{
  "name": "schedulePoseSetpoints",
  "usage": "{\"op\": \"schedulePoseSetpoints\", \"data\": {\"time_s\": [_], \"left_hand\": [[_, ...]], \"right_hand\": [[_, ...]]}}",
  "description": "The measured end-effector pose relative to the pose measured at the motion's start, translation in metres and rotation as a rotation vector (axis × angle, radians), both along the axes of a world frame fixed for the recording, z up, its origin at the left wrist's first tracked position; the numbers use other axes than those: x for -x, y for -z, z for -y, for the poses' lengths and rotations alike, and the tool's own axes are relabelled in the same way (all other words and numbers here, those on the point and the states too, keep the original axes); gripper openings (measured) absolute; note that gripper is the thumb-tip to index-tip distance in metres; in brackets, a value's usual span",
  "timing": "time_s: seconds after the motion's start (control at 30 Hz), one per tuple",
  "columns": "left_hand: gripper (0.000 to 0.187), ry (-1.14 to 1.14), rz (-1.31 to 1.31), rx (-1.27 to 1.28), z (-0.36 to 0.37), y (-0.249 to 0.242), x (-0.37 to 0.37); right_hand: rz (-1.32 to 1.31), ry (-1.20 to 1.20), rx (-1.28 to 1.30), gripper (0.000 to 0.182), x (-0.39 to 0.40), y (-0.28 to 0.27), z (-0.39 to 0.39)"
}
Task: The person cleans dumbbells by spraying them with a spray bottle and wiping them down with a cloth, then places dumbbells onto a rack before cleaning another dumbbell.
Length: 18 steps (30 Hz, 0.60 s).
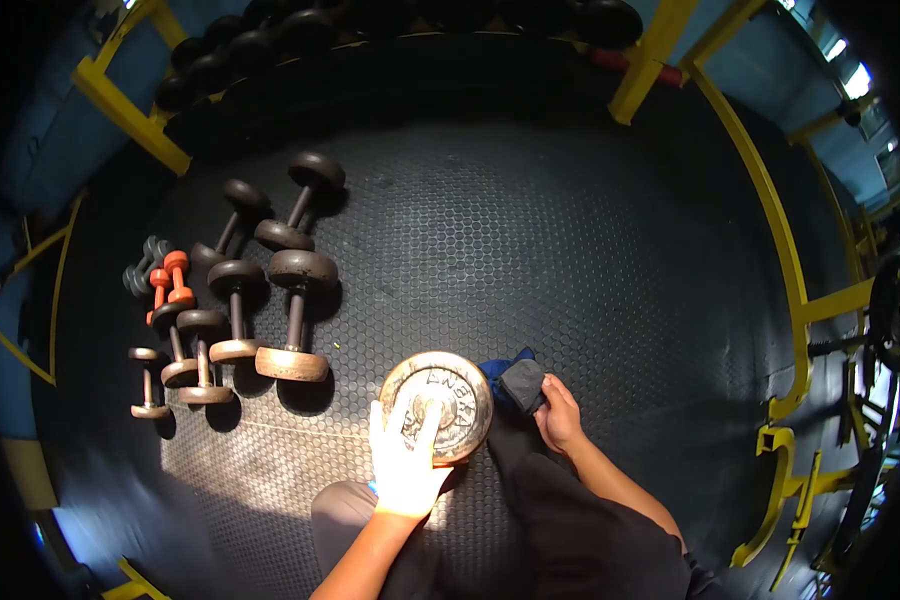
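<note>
A round, worn metal weight (467, 385) with raised lettering faces up in front of me, looking like the end of a dumbbell; whatever is below it is hidden. My left hand (407, 470) grips it from the near left side, with fingers lying across its face in bright sunlight. Just right of the weight, my right hand (560, 412) pinches a folded grey cloth (521, 385). Some dark blue fabric (494, 370) shows behind that cloth, close to the weight's edge.
Several dark dumbbells (295, 320) stand or lie on the black rubber floor (450, 240) to the left, beside small orange dumbbells (177, 275) and grey ones. A weight rack with yellow posts (653, 60) spans the back. Yellow equipment frames (770, 200) line the right.
</note>
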<state>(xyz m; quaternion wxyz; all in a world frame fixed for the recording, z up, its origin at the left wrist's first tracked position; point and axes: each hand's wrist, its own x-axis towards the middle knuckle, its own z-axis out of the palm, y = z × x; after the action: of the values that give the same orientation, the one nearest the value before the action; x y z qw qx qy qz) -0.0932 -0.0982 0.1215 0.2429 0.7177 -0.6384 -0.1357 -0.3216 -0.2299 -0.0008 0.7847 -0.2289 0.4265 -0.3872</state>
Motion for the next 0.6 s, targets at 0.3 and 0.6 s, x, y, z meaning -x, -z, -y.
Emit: {"op": "schedulePoseSetpoints", "data": {"time_s": [0.3, 0.6], "left_hand": [[0.073, 0.081, -0.026, 0.141, 0.113, -0.025, -0.046], [0.055, 0.097, -0.053, 0.160, 0.223, 0.028, -0.099]], "right_hand": [[-0.134, 0.020, 0.023, 0.025, -0.010, 0.001, 0.008], [-0.383, -0.051, 0.201, 0.022, 0.010, -0.006, 0.019]]}}
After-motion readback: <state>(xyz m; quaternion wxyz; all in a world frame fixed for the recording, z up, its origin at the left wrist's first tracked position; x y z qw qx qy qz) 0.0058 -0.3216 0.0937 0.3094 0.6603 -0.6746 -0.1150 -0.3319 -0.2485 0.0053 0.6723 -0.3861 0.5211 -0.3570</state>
